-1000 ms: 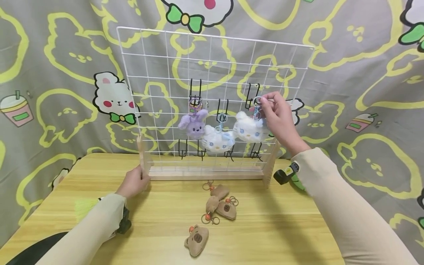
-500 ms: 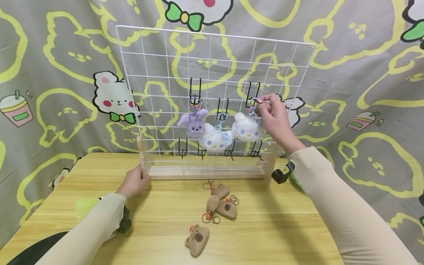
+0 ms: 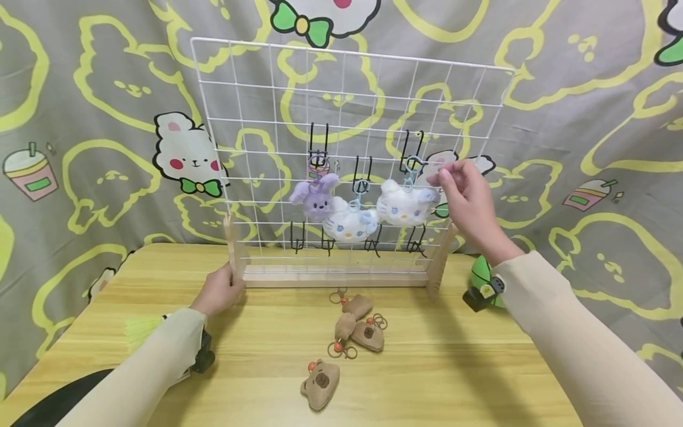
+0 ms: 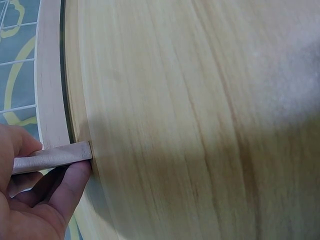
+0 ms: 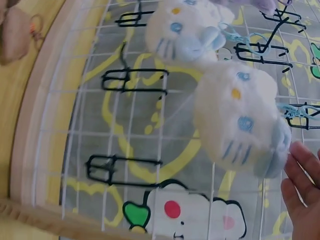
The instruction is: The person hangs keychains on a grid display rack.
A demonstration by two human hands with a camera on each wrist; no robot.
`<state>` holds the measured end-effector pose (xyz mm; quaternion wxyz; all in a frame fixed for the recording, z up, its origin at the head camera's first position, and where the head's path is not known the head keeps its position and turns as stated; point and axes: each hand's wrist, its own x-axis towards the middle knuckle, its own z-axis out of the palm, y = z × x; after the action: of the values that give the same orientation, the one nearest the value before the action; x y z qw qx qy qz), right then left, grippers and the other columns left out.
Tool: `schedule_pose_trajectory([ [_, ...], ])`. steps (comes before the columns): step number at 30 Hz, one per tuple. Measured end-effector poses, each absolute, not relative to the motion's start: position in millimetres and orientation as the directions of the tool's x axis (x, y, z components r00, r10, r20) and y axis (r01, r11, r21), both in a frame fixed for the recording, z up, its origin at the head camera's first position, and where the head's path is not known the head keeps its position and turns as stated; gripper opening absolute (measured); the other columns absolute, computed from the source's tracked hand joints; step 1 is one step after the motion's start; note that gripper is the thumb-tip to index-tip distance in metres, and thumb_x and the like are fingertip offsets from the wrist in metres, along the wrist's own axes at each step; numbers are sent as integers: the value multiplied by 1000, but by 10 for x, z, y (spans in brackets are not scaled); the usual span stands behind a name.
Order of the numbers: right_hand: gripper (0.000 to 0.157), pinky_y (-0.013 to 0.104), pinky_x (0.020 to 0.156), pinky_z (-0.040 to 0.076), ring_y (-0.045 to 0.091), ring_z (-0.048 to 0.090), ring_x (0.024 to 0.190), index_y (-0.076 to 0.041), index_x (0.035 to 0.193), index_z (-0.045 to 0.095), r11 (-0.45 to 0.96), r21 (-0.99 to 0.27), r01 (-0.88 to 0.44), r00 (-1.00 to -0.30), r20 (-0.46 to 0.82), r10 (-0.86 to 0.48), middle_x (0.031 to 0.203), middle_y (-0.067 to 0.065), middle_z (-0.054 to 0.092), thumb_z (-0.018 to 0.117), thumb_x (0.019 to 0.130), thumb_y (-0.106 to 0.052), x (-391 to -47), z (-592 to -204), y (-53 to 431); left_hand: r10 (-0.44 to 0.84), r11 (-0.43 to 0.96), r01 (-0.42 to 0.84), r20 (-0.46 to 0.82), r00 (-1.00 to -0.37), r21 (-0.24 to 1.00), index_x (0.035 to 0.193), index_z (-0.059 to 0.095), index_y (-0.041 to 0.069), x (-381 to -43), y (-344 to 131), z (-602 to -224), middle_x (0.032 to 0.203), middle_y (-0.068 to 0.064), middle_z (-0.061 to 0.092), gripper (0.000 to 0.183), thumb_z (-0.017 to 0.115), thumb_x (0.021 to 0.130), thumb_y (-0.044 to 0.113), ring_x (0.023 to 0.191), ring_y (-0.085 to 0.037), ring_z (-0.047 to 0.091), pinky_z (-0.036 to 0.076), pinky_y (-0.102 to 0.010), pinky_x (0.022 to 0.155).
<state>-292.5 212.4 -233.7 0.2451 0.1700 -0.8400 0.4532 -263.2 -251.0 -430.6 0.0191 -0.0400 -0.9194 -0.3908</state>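
Note:
My left hand [image 3: 219, 289] grips the wooden end foot [image 4: 60, 156] of the rack, thumb on one face and fingers on the other in the left wrist view. The right hand [image 3: 469, 193] is beside a white cat plush keychain [image 3: 407, 203] with a blue bow, its relaxed fingers holding nothing. That keychain hangs by a blue ring from a black hook [image 3: 412, 151] on the white wire grid [image 3: 357, 56]. A second white cat plush [image 3: 349, 225] and a purple bunny plush [image 3: 318, 204] hang to its left. In the right wrist view, my fingertips [image 5: 299, 152] lie right at the bow.
Several black hooks [image 3: 372, 244] without keychains line the lower grid. Brown bear-like plush keychains [image 3: 368, 335] lie on the wooden table [image 3: 427, 379] before the rack, one [image 3: 320, 384] nearer. A green round object [image 3: 481, 270] sits behind my right wrist; a patterned curtain [image 3: 576, 118] hangs behind.
My right hand has let go of the right cat keychain's ring and drawn a little to the right. The keychain now hangs from its hook. The left hand keeps its grip.

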Motion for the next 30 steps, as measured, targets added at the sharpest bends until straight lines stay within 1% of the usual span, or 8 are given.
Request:
schedule_pose_trajectory([
  [1,28,13,94,44,-1,64,113,-4,123,54,544,-666,-511,-814,578,-56,117,15,74,46,112,-27,-2895,-2359,2153,58,691,90,69,-996,717,147,43,-15,-2634,-2507,-4306,80,-15,66,56,48,95,5,61,-17,57,46,-30,51],
  [5,29,8,89,46,-11,62,101,3,122,55,568,-625,-535,-765,644,-11,110,11,72,48,111,-22,-2778,-2462,2248,55,700,98,84,-995,707,146,45,-13,-2653,-2494,-4310,80,-15,65,55,49,95,6,61,-17,56,46,-30,51],
  [8,26,7,85,50,-9,63,94,10,119,56,555,-582,-594,-707,707,-16,104,11,71,52,109,-14,-2685,-2587,2259,54,707,100,87,-995,700,144,47,-14,-2664,-2485,-4315,80,-15,64,53,48,94,6,61,-17,54,45,-30,52],
  [12,14,6,84,51,-6,62,89,13,109,60,520,-469,-714,-609,782,-131,96,20,70,55,103,1,-2541,-2845,2160,54,708,99,87,-995,699,142,48,-14,-2663,-2488,-4315,80,-14,64,52,48,94,6,60,-17,53,44,-30,51],
  [15,8,8,82,52,0,63,85,12,103,62,484,-377,-790,-543,796,-268,91,19,71,59,97,9,-2425,-3086,2032,57,706,102,87,-995,701,142,47,-15,-2657,-2498,-4310,80,-14,64,52,47,95,7,60,-17,53,44,-30,51],
  [19,11,14,79,55,11,67,82,4,104,66,454,-363,-814,-561,695,-450,91,9,73,64,94,7,-2261,-3436,1857,54,701,93,78,-996,707,142,46,-16,-2651,-2513,-4302,79,-15,65,52,48,95,6,60,-16,54,44,-30,51],
  [24,12,24,80,60,8,69,89,-6,112,69,417,-529,-739,-657,432,-617,100,3,75,64,100,-8,-2088,-3817,1657,50,701,89,75,-996,707,140,47,-17,-2643,-2519,-4289,78,-15,64,50,49,95,6,60,-16,53,44,-30,52],
  [30,19,23,86,60,4,67,94,-5,113,68,371,-640,-673,-638,249,-729,105,4,74,61,105,-20,-1928,-4136,1358,50,704,95,84,-995,704,139,48,-16,-2638,-2513,-4289,78,-14,64,49,49,95,6,60,-15,53,44,-28,51],
])
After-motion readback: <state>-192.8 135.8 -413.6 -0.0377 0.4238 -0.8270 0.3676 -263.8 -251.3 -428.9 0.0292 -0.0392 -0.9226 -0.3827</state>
